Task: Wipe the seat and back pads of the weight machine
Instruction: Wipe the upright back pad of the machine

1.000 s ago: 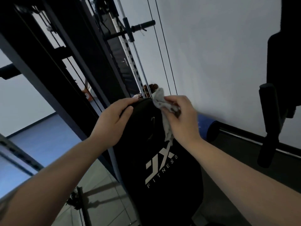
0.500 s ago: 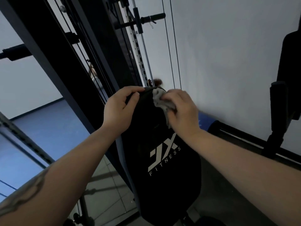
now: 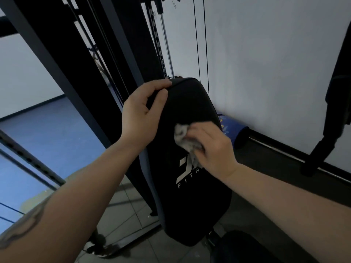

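Head view, looking down along both forearms.

Back pad (image 3: 191, 103) — black, upholstered, upright with a slight tilt, centre of view; white logo and partial lettering "FITN" on its lower face, partly covered by the right hand.

Left hand (image 3: 141, 118) — at the pad's upper left corner; fingers curled over the top edge, thumb laid on the front face; grasping the pad.

Right hand (image 3: 210, 147) — on the pad's front face, below and right of the left hand, just above the logo; fingers bunched round the cloth, pressing it against the pad.

Cloth (image 3: 183, 138) — small, pale grey, crumpled; pinched in the right hand's grip, protruding toward the pad's left side, touching the pad surface.

Seat pad — only a dark shape at the pad's foot, lower right; too dim to identify with certainty.

Machine frame (image 3: 62, 59) — dark steel uprights, left of the pad and behind it; perforated rail and thin cables rising behind the pad's top edge.

Blue roll (image 3: 232, 130) — just right of the pad, lying at the base of the wall.

Wall (image 3: 266, 63) — pale, plain, behind and right of the pad.

Floor (image 3: 133, 209) — grey tiles below and left of the pad; blue surface further left beyond the frame.

Dark padded bar (image 3: 322, 145) — well right of the pad, hanging at an angle.
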Tool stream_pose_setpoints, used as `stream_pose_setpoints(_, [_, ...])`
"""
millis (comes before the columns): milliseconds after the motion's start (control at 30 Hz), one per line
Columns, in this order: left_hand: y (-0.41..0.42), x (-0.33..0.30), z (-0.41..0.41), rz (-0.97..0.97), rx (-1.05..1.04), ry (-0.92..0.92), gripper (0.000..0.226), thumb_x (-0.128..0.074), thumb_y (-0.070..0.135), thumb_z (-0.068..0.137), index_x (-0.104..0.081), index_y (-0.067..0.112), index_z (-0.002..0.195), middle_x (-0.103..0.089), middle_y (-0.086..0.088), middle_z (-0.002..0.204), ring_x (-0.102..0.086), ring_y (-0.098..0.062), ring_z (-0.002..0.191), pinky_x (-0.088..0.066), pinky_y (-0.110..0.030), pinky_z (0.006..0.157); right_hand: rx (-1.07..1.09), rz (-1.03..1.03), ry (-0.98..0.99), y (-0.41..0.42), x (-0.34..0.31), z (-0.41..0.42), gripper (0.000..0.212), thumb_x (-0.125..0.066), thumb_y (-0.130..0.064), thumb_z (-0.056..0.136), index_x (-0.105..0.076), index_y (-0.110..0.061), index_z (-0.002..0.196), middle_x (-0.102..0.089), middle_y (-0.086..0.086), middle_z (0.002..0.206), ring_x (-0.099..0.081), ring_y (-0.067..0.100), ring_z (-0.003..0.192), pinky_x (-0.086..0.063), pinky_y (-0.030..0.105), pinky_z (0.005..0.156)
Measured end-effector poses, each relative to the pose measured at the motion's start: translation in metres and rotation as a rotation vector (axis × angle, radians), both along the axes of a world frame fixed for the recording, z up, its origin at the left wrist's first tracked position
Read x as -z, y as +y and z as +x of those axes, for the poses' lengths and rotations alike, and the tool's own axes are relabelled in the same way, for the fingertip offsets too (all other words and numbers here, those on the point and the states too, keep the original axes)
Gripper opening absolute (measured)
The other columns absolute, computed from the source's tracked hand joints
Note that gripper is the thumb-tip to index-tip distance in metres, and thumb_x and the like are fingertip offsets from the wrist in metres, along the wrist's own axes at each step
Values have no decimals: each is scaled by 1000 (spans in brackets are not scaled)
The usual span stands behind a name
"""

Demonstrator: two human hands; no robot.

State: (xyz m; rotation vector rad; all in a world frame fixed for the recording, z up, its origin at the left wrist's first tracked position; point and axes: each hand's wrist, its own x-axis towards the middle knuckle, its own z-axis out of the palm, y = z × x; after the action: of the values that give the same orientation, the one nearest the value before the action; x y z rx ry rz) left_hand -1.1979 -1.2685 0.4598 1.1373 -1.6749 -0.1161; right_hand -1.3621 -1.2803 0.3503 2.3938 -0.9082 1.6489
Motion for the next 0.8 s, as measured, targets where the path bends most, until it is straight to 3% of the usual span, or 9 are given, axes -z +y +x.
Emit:
stream_pose_setpoints(67, [4,10,3,-61,-1,-90,28,-45,21,99,-57,30,123,-55,26,120,-52,0,118,-42,-32,104,-11,-11,74,2,1,-12,28,-71,7,72,-68,-4,98,-66,12,103,-60,28,95,-46,29,88])
stream_pose_setpoints(233, [5,13,4,-82,-15,-101,32,-41,21,100,-58,22,126,-55,18,124,-48,0,120,-39,-35,106,130,-3,-275,-20,-51,-4,25,-61,7,72,-64,-1,96,-63,15,100,-57,31,94,-45,34,84])
stream_pose_setpoints(333, [5,12,7,-58,2,-95,31,-41,20,100,-57,23,126,-56,16,124,-49,-1,120,-40,-35,106,95,-21,-184,-4,-29,23,33,-65,6,70,-64,-5,101,-64,16,104,-57,31,98,-45,36,89])
stream_pose_setpoints(467, [5,11,9,-15,28,-69,32,-42,19,100,-57,22,127,-56,16,124,-48,-2,121,-38,-35,107,-64,-73,120,8,-7,2,28,-76,5,72,-70,-4,97,-69,11,102,-63,28,93,-53,35,84])
stream_pose_setpoints(633, [8,9,8,20,13,-105,33,-40,22,100,-55,28,128,-53,20,125,-45,-5,127,-30,-50,112,65,-43,-127,-9,-47,2,25,-61,6,72,-67,-3,94,-64,13,100,-58,30,93,-48,35,82])
stream_pose_setpoints(733, [11,5,4,51,-25,-111,35,-39,19,100,-54,27,130,-48,22,127,-38,-2,130,-25,-49,115,47,-42,-80,-5,-39,11,26,-58,1,71,-66,-5,95,-64,11,103,-58,30,93,-50,35,81])
stream_pose_setpoints(800, [14,3,-1,91,-54,-109,35,-38,17,100,-54,26,131,-45,22,129,-33,-2,131,-22,-41,117,-18,-59,23,-5,-33,3,24,-60,1,74,-65,-7,96,-65,10,103,-59,28,94,-51,35,81])
